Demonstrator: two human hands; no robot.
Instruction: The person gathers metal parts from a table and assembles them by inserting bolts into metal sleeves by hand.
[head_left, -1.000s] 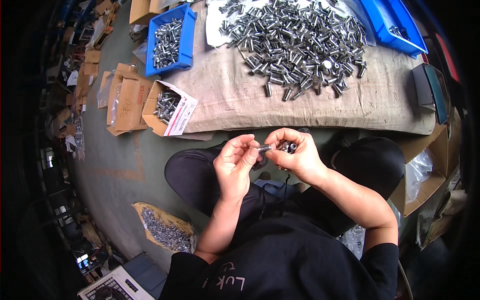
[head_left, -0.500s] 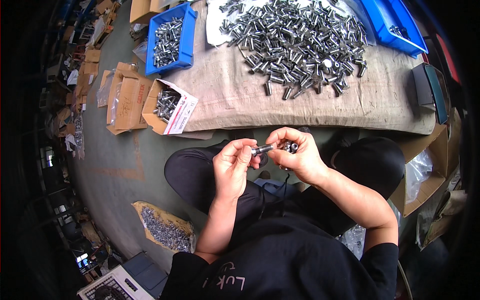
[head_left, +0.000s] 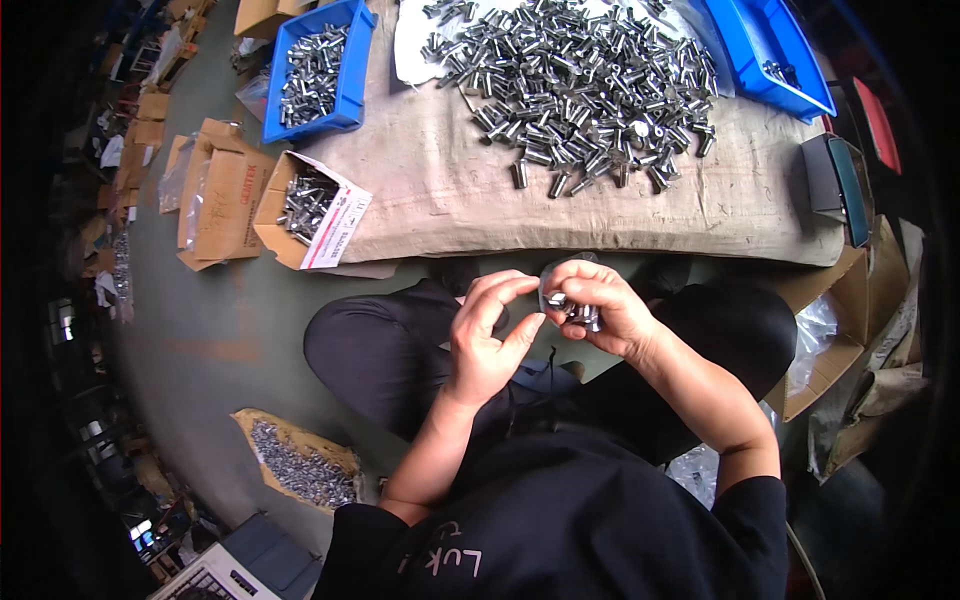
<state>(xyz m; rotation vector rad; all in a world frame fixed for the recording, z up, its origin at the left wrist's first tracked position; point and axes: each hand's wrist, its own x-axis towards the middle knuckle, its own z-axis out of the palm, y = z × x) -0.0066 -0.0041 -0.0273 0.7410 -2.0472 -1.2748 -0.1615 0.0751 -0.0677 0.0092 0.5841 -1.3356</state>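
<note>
In front of my lap, my right hand [head_left: 622, 312] is closed around several shiny metal bolts [head_left: 584, 318]. One bolt head shows at its fingertips, facing my left hand. My left hand [head_left: 487, 340] is open, with its fingers and thumb spread apart just beside those bolts. I see nothing held between them. Beyond both hands, a big heap of similar metal bolts [head_left: 590, 95] lies on a cloth-covered table [head_left: 430, 215].
A blue bin [head_left: 357, 75] of bolts and an open carton [head_left: 325, 240] of bolts stand at the table's left. Another blue bin [head_left: 735, 50] sits far right. Cardboard boxes [head_left: 850, 320] flank my right knee. Small metal parts lie on a yellowish sheet [head_left: 255, 420] on the floor.
My left hand has let go of the bolt it pinched, and its fingers have opened. That bolt seems to be with the others in my right hand. The view has shifted slightly.
</note>
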